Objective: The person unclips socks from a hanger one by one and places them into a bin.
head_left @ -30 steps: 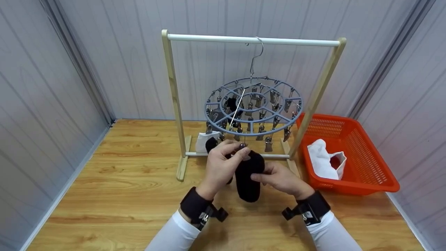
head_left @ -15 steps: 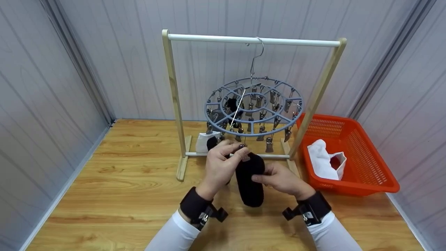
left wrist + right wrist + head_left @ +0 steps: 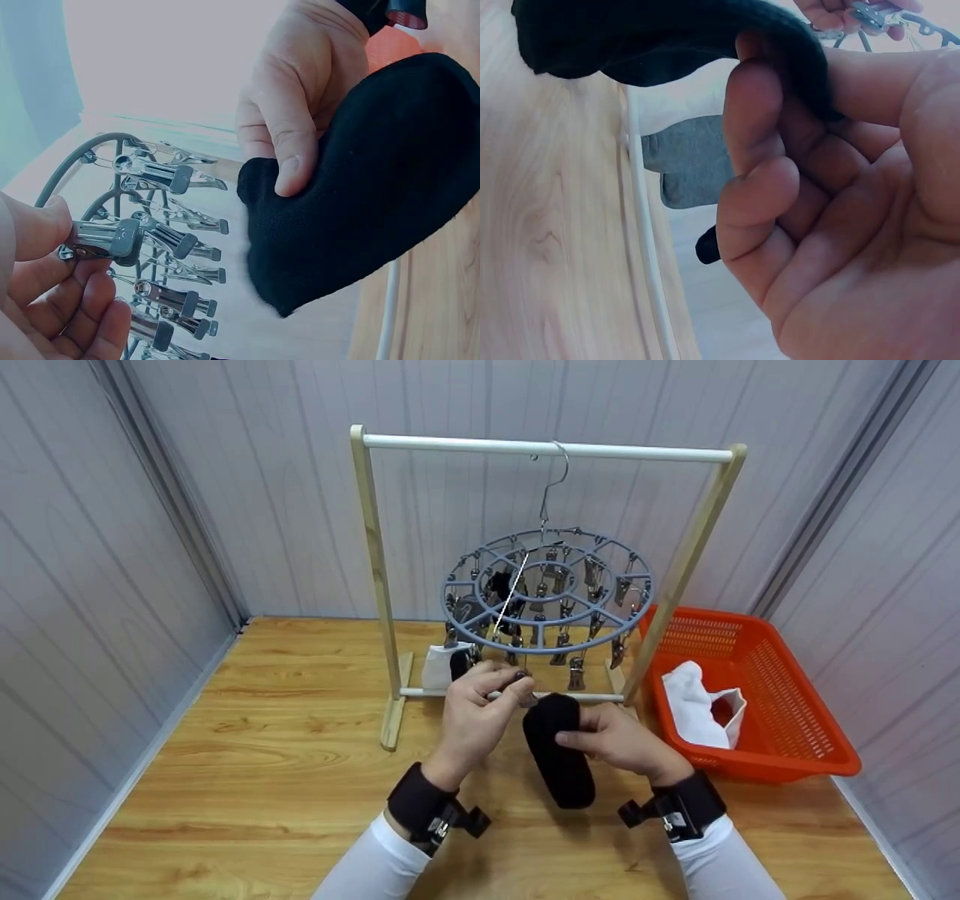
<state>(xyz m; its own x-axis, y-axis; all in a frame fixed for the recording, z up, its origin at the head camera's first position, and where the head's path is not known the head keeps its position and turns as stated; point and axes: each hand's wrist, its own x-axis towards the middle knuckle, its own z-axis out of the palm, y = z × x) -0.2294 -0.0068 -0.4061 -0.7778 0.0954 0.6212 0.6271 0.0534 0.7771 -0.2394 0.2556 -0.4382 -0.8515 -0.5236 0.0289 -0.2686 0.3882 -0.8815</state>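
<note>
Shifted rightward since earlier: your right hand (image 3: pixel 622 739) grips the black knit sock (image 3: pixel 559 750); your left hand (image 3: pixel 474 712) pinches a metal clip (image 3: pixel 101 238) on the round grey hanger (image 3: pixel 546 589).

2 hands work here: the left hand (image 3: pixel 472 720) and the right hand (image 3: pixel 619 741). 1 black sock (image 3: pixel 559 750) is held, and 1 metal clip (image 3: pixel 101 238) is pinched. There is 1 round clip hanger (image 3: pixel 546 589) on 1 wooden rack (image 3: pixel 373 555), and 1 orange basket (image 3: pixel 780 720) with 1 white cloth (image 3: pixel 694 709).
</note>
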